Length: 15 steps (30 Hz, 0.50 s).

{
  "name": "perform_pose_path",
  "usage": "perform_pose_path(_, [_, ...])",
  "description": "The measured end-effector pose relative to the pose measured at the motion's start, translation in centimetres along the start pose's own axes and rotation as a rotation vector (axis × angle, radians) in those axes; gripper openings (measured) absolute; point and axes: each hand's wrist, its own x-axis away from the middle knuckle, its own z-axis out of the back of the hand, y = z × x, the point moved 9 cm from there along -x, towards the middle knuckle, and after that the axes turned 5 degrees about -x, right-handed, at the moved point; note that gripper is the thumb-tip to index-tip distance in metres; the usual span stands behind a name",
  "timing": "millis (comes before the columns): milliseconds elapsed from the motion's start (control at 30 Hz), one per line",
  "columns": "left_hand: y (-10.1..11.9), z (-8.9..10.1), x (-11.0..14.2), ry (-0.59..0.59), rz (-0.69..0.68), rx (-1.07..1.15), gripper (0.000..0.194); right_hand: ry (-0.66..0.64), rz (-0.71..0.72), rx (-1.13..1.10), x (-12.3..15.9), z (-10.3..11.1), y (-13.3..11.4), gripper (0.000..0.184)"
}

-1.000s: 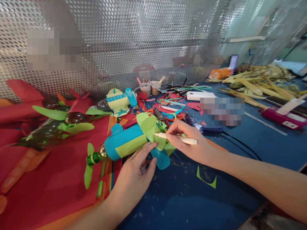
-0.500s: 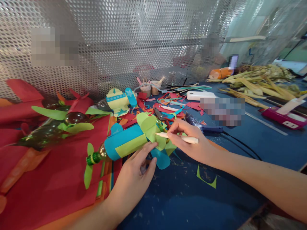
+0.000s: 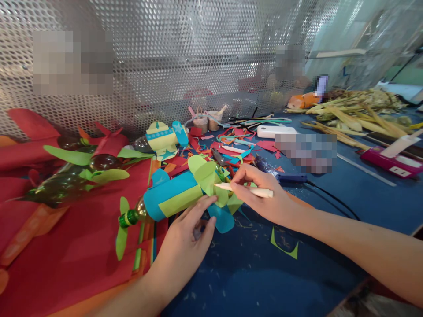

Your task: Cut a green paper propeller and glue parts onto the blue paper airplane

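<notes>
On the table lies a plane made from a plastic bottle, its body wrapped in blue paper [image 3: 180, 187] with a light green paper strip [image 3: 181, 201]. Green propeller blades [image 3: 122, 243] stick out at its green cap [image 3: 128, 219]; rounded green paper pieces [image 3: 203, 169] stand at the other end. My right hand [image 3: 259, 193] is closed around a cream-coloured marker [image 3: 261, 192], its tip at a green piece. Against the plane's near side rests my left hand [image 3: 188, 237], fingers extended and thumb apart, a fingertip by the green paper.
Red paper sheets [image 3: 82, 264] and more bottle planes lie left; a yellow-and-blue one [image 3: 161, 136] stands behind. Coloured scraps [image 3: 231, 136], a blue corded tool [image 3: 292, 177], a white device [image 3: 276, 131], dried stalks [image 3: 360, 116] and a magenta dispenser [image 3: 391, 160] spread rightward. A perforated metal panel [image 3: 198, 53] rises behind.
</notes>
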Motion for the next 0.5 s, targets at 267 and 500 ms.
perform_pose_path(267, [-0.03, -0.04, 0.00, -0.007, 0.000, -0.003, 0.032, -0.007, -0.005, 0.004, 0.02, -0.02, -0.04, 0.013])
perform_pose_path(500, [0.01, 0.02, 0.01, -0.004, 0.004, 0.002, 0.032, -0.009, -0.006, 0.003, -0.01, -0.09, 0.07, 0.013])
